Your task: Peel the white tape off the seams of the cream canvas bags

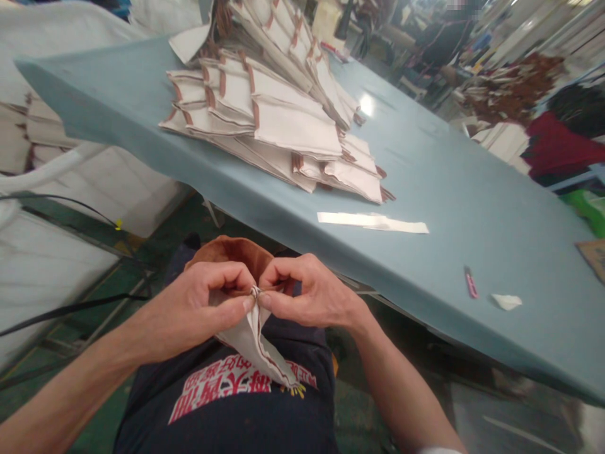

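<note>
My left hand [222,299] and my right hand [297,290] meet over my lap, thumbs and fingertips pinched close together on the top edge of a cream fabric piece [258,337]. The piece hangs down in a point over my dark apron [227,410], which has red and white lettering. Behind my hands a brown fabric part [236,249] arches up. What lies right between the fingertips is too small to make out.
A blue-covered table [425,183] bears stacked cream fabric pieces with brown trim [293,123], pale strips [373,222], a small pink tool [471,282] and a white scrap [507,301]. A cable [70,309] runs at the left.
</note>
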Available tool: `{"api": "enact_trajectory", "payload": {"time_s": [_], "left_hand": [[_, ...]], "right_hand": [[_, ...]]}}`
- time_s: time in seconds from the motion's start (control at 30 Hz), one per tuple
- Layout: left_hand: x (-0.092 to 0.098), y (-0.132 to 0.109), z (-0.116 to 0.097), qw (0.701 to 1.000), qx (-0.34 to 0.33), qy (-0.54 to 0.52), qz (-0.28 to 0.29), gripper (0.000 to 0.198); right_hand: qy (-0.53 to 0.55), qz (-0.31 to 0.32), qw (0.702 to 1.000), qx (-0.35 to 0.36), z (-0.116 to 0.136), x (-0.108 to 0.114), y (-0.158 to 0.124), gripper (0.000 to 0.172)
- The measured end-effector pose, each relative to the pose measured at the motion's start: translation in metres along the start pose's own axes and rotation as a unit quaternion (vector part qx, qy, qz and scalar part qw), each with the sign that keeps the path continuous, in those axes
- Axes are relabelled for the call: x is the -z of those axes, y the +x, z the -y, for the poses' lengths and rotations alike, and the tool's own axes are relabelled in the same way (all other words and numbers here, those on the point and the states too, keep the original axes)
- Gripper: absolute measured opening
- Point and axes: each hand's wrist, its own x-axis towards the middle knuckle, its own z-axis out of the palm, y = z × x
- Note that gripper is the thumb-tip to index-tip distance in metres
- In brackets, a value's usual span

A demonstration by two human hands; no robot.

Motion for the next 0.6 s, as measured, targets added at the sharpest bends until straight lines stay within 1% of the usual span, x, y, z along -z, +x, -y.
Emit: {"api": "enact_trajectory", "payload": {"time_s": [0.2,0.3,0.47,0.6], "left_hand": [[0.0018,-0.002,-0.0004,1.0,-0.01,0.005,-0.004,0.029],[0.0023,-0.0022,-0.0003,1.0,-0.013,0.002,-0.005,0.029],[0.0016,-0.0024,0.0014,1.0,-0.025,-0.01,-0.005,0.027],[0.0025,-0.002,0.001,0.999,-0.037,-0.001,-0.014,0.027]], "right_hand": [[0.005,-0.012,1.0,-0.01,0.0009,-0.0012,0.0012,0.019],[0.015,-0.005,1.0,-0.005,0.0019,-0.0015,0.001,0.019],[0.014,-0.011,0.999,-0.027,0.0058,-0.0016,0.0011,0.018],[0.007,-0.015,1.0,-0.014,0.0087,-0.0029,0.0015,0.013]]}}
